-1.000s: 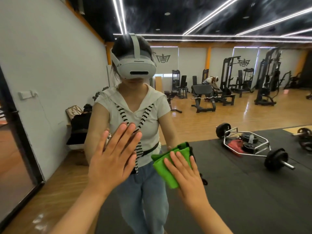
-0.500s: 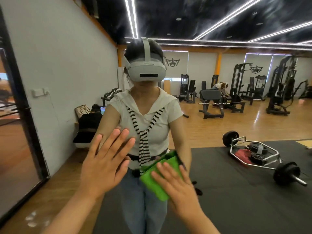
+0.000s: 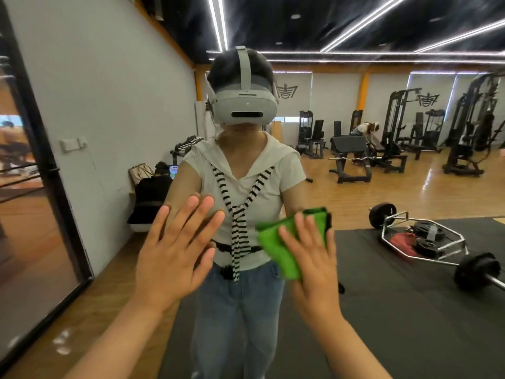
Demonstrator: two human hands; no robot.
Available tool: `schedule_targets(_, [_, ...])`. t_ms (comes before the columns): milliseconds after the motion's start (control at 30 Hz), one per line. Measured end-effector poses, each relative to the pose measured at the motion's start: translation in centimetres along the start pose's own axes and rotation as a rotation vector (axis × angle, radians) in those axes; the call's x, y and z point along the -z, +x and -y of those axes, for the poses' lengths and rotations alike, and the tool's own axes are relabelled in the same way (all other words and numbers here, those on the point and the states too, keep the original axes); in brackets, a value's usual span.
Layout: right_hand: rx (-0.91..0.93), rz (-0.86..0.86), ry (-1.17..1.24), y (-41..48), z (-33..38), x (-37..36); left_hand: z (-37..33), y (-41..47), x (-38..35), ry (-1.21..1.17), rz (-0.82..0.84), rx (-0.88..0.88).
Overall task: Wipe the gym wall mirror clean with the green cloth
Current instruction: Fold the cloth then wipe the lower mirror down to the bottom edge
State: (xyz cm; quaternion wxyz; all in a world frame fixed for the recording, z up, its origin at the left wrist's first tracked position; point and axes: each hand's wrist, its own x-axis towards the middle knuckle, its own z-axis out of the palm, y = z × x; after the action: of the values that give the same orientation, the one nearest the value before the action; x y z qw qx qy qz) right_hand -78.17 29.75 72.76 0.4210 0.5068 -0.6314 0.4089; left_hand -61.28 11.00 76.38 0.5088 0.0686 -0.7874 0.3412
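Note:
The wall mirror [image 3: 382, 310] fills nearly the whole view and reflects the gym and my own figure. My left hand [image 3: 175, 250] lies flat on the glass with its fingers straight and spread. To its right, my right hand [image 3: 311, 261] presses the folded green cloth [image 3: 276, 247] against the mirror with straight fingers. The cloth sticks out above and to the left of that hand; the part under the palm is hidden.
The mirror's black frame edge [image 3: 57, 187] runs down the left side. The reflection shows a black floor mat, a hex barbell with plates [image 3: 426, 242], weight machines at the back, and a person seated by the white wall.
My right hand and the cloth slid left and down, then back right and up on the glass. The left hand stays flat on the mirror. The view has moved closer.

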Motion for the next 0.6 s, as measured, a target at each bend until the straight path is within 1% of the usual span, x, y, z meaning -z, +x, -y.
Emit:
schedule_targets(67, [-0.158,-0.104,0.066,2.4,1.6,-0.3,0.0,0.0,0.0,0.000,0.001,0.001])
schedule_targets(100, [-0.191,-0.124,0.089,2.8,2.7,-0.7,0.0,0.0,-0.1,0.000,0.003,0.001])
schedule_targets(133, [-0.177,-0.110,0.091,2.5,3.6,-1.5,0.0,0.0,0.0,-0.003,0.006,0.002])
schedule_targets(167, [-0.119,-0.065,0.071,1.4,4.3,-2.4,0.0,0.0,0.0,-0.010,0.007,0.002])
schedule_targets(267, [0.165,0.106,-0.057,-2.1,4.4,-3.4,0.1,0.0,0.0,-0.016,0.011,-0.009])
schedule_targets(300, [0.210,0.113,-0.077,-1.9,3.7,-2.9,0.1,0.0,0.0,-0.020,0.009,-0.014])
schedule_targets(333, [0.201,0.081,-0.076,-1.0,3.0,-2.2,0.2,0.1,0.0,-0.027,0.005,-0.016])
schedule_targets(367, [0.124,0.020,-0.048,0.4,2.6,-1.5,0.2,0.1,0.0,-0.032,0.004,-0.017])
schedule_targets(467, [-0.318,-0.261,0.108,5.6,2.4,0.2,0.3,-0.1,-0.1,-0.019,-0.001,-0.018])
schedule_targets(500, [-0.417,-0.322,0.146,6.6,3.2,0.0,0.3,-0.1,-0.1,-0.018,-0.004,-0.019])
schedule_targets(533, [-0.450,-0.332,0.157,7.0,4.4,-0.7,0.3,-0.1,-0.1,-0.020,-0.006,-0.018])
schedule_targets(567, [-0.426,-0.298,0.147,6.8,5.6,-1.6,0.2,-0.1,0.0,-0.027,-0.005,-0.016])
schedule_targets(600, [-0.364,-0.246,0.137,6.1,6.4,-2.4,0.3,0.0,0.0,-0.034,0.000,-0.014])
